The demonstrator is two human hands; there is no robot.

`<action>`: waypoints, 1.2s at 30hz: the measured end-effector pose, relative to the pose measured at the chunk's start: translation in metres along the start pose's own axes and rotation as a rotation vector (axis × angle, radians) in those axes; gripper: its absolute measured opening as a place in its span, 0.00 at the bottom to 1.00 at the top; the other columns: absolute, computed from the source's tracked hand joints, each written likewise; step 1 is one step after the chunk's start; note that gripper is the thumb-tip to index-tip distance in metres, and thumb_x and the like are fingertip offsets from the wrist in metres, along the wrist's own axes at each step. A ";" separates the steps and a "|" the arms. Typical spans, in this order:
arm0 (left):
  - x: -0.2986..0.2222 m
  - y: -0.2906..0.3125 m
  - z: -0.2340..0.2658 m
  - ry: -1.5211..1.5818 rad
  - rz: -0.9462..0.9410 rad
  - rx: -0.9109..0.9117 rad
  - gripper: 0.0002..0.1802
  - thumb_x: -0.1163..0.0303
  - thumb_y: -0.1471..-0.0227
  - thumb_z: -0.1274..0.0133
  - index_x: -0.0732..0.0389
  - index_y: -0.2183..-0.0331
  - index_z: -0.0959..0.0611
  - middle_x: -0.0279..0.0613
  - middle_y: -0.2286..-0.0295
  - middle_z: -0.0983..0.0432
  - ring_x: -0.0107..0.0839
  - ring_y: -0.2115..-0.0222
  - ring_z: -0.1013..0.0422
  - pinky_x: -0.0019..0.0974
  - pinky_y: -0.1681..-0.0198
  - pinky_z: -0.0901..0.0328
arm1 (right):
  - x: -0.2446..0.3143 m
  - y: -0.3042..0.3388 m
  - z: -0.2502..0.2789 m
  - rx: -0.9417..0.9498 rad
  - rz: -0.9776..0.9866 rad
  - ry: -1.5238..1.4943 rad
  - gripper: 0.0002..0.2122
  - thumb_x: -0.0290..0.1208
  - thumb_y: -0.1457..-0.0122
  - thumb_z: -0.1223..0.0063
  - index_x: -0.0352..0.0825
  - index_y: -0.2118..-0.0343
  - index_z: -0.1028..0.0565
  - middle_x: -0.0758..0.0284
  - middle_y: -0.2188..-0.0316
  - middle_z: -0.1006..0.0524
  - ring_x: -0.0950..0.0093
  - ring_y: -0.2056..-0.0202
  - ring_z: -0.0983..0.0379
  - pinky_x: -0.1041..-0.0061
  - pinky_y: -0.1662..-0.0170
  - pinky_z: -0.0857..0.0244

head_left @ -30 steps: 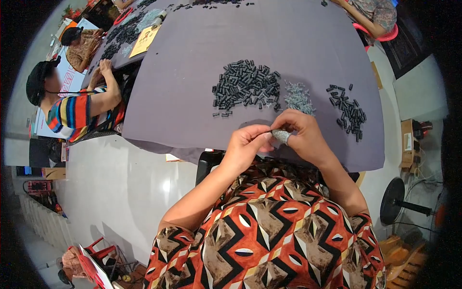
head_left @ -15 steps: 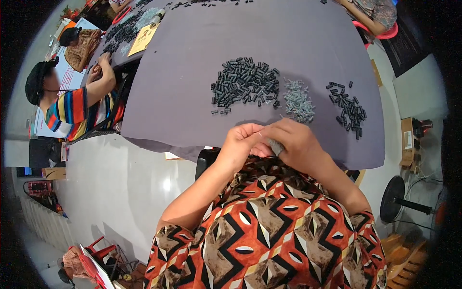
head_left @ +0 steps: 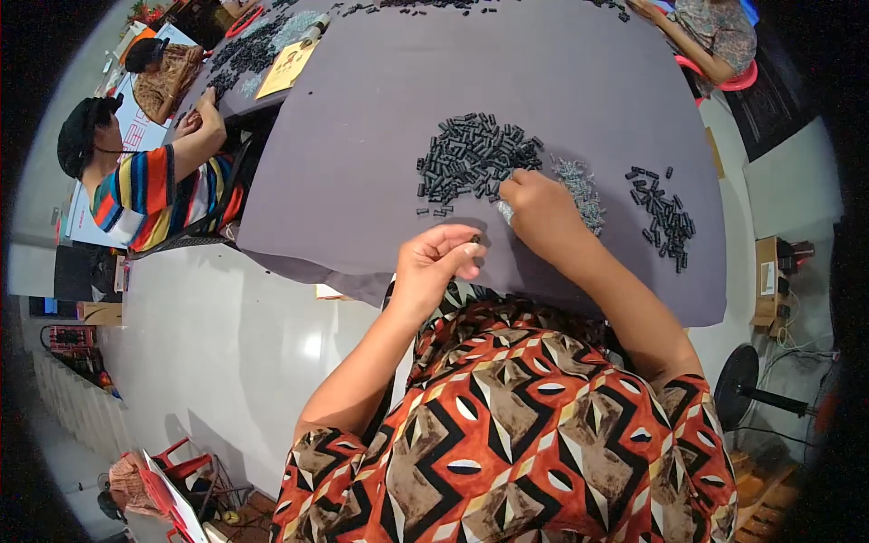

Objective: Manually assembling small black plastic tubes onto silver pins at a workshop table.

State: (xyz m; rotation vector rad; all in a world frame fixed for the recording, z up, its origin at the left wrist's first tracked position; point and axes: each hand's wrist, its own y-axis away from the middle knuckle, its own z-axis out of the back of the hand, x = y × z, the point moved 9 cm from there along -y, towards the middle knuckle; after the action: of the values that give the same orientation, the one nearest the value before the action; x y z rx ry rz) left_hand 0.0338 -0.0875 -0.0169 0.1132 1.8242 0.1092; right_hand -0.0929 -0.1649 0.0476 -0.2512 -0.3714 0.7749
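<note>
My left hand (head_left: pixel 433 264) is raised near the table's front edge. Its thumb and fingers pinch a small black piece (head_left: pixel 475 240), mostly hidden by the fingertips. My right hand (head_left: pixel 548 215) reaches over the table, fingertips at the right edge of a large heap of short black cylindrical pieces (head_left: pixel 471 158). Pale greyish bits (head_left: pixel 505 211) show under its curled fingers; whether the fingertips grip a black piece too is hidden. Right beside this hand lies a heap of small clear-grey parts (head_left: pixel 584 195), partly covered by it. A smaller group of black cylinders (head_left: pixel 665 217) lies farther right.
A grey cloth covers the table (head_left: pixel 362 136). At left, a person in a striped shirt (head_left: pixel 149 190) works at another table with black pieces and a yellow sheet (head_left: pixel 288 68). Another person's arm (head_left: pixel 679 36) rests at the far right. A black fan (head_left: pixel 738 380) stands at lower right.
My hands were together near the table's front edge. The right has moved away and forward to the black heap; the left stays back, now showing a small black piece.
</note>
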 end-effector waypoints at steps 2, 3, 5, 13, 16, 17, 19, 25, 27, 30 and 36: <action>0.002 0.000 0.000 0.021 -0.009 0.004 0.10 0.77 0.44 0.45 0.66 0.58 0.20 0.41 0.68 0.19 0.22 0.73 0.25 0.26 0.70 0.28 | 0.002 -0.001 -0.003 0.024 -0.004 0.006 0.05 0.22 0.54 0.47 0.32 0.72 0.24 0.61 0.71 0.25 0.62 0.64 0.26 0.64 0.63 0.29; 0.002 0.000 0.000 0.040 -0.018 0.012 0.10 0.77 0.44 0.45 0.66 0.59 0.20 0.41 0.68 0.19 0.23 0.72 0.24 0.26 0.69 0.28 | 0.002 -0.001 -0.003 0.020 -0.008 -0.012 0.05 0.21 0.54 0.47 0.32 0.71 0.25 0.61 0.71 0.26 0.61 0.64 0.26 0.63 0.63 0.30; 0.001 0.001 -0.002 0.039 -0.023 0.009 0.10 0.77 0.44 0.45 0.66 0.59 0.20 0.41 0.67 0.19 0.24 0.72 0.24 0.27 0.69 0.27 | 0.001 0.001 -0.003 0.018 -0.013 -0.027 0.06 0.21 0.54 0.48 0.33 0.71 0.25 0.61 0.70 0.26 0.61 0.64 0.26 0.62 0.62 0.30; -0.001 -0.001 -0.001 -0.033 -0.015 0.020 0.10 0.78 0.44 0.47 0.66 0.58 0.21 0.47 0.65 0.19 0.26 0.72 0.23 0.28 0.67 0.27 | -0.013 0.004 0.016 -0.061 -0.067 -0.268 0.09 0.18 0.55 0.46 0.34 0.68 0.26 0.62 0.69 0.26 0.59 0.64 0.27 0.62 0.64 0.32; 0.003 -0.001 0.000 -0.015 0.015 0.028 0.09 0.76 0.44 0.46 0.66 0.59 0.21 0.42 0.67 0.19 0.26 0.70 0.23 0.28 0.66 0.27 | 0.000 -0.001 0.006 -0.021 -0.011 -0.249 0.08 0.19 0.55 0.46 0.33 0.69 0.26 0.62 0.70 0.27 0.59 0.64 0.27 0.62 0.64 0.32; 0.002 -0.002 -0.001 -0.008 0.008 0.019 0.09 0.76 0.44 0.46 0.67 0.59 0.21 0.42 0.67 0.19 0.26 0.70 0.23 0.28 0.66 0.28 | 0.001 -0.002 0.001 -0.021 -0.014 -0.250 0.08 0.19 0.55 0.46 0.33 0.69 0.26 0.62 0.70 0.27 0.59 0.64 0.27 0.62 0.64 0.32; 0.002 -0.002 -0.001 -0.004 -0.001 0.009 0.09 0.76 0.43 0.46 0.67 0.59 0.21 0.42 0.67 0.19 0.26 0.70 0.23 0.28 0.66 0.28 | 0.007 -0.003 -0.006 -0.051 0.019 -0.153 0.08 0.19 0.56 0.45 0.33 0.70 0.26 0.61 0.71 0.28 0.60 0.65 0.27 0.62 0.64 0.32; 0.002 -0.002 0.001 -0.010 -0.012 0.020 0.09 0.78 0.44 0.47 0.66 0.59 0.21 0.46 0.66 0.19 0.26 0.71 0.23 0.29 0.66 0.26 | 0.014 -0.005 -0.004 -0.054 0.081 -0.209 0.09 0.18 0.57 0.45 0.33 0.69 0.26 0.61 0.71 0.28 0.59 0.66 0.27 0.62 0.64 0.31; 0.001 -0.002 0.000 -0.013 -0.018 0.021 0.09 0.78 0.44 0.47 0.67 0.59 0.21 0.45 0.66 0.19 0.26 0.72 0.23 0.29 0.66 0.26 | 0.013 -0.004 -0.006 -0.011 0.083 -0.223 0.11 0.18 0.57 0.45 0.33 0.68 0.26 0.61 0.70 0.28 0.59 0.66 0.27 0.62 0.64 0.31; 0.002 -0.003 0.000 -0.018 -0.021 0.032 0.09 0.78 0.44 0.46 0.66 0.59 0.21 0.45 0.67 0.19 0.26 0.72 0.23 0.28 0.67 0.27 | 0.009 0.003 -0.008 0.009 0.049 -0.279 0.12 0.17 0.56 0.45 0.33 0.66 0.26 0.61 0.69 0.28 0.61 0.67 0.27 0.65 0.64 0.31; 0.005 -0.001 -0.003 -0.049 0.035 0.024 0.09 0.77 0.44 0.46 0.65 0.60 0.21 0.42 0.69 0.19 0.23 0.75 0.25 0.25 0.70 0.30 | -0.005 0.026 0.000 0.069 -0.190 -0.881 0.07 0.20 0.48 0.44 0.33 0.66 0.25 0.70 0.71 0.28 0.77 0.70 0.29 0.78 0.68 0.35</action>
State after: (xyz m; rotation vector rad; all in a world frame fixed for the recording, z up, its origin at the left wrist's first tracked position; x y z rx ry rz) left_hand 0.0298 -0.0884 -0.0209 0.1631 1.7753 0.1082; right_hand -0.1123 -0.1507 0.0377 0.2101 -1.1782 0.6760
